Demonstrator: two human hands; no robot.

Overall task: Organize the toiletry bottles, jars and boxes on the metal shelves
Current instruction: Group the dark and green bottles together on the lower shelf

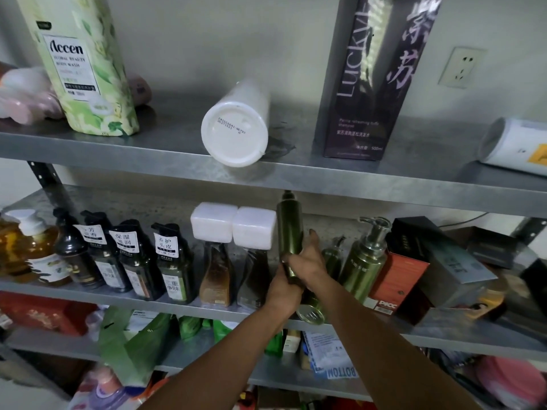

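bottle: the green bottle (289, 229) is upright, maybe a touch tilted, at the front of the middle shelf (88, 292). It sits between two white square caps (254, 227) and a metallic green pump bottle (365, 261), and its dark top almost reaches the edge of the top shelf (355, 182).
left hand: the left hand (282, 291) is wrapped around the bottle's lower end, fingers curled tight on it.
right hand: the right hand (309, 260) holds it just above the left one. The thumb lies across the front and the fingers (312, 241) run up the bottle's right side.
below the hands: a round greenish base faces the camera. Can't tell if it's this bottle's or another one lying there.
bottle label: nothing readable on the part that shows.
top shelf writing: a floral green bottle (88, 69) says "Accen ... BODY WASH". A tall purple box (370, 84) has "LUCKY..." down its side, big 紫苏 characters and "500ml". A white bottle (235, 134) lies on its side, base out, with a printed code too small to trust.
middle shelf writing: the dark bottles (168, 261) carry white tags, with 养护头皮 and 保湿滋润 legible, plus 三重净味 lower down. A red-orange box (396, 279) shows "PICC".
lower shelf writing: a blue-and-white pack (337, 371) reads "BOTTOM", upside down.
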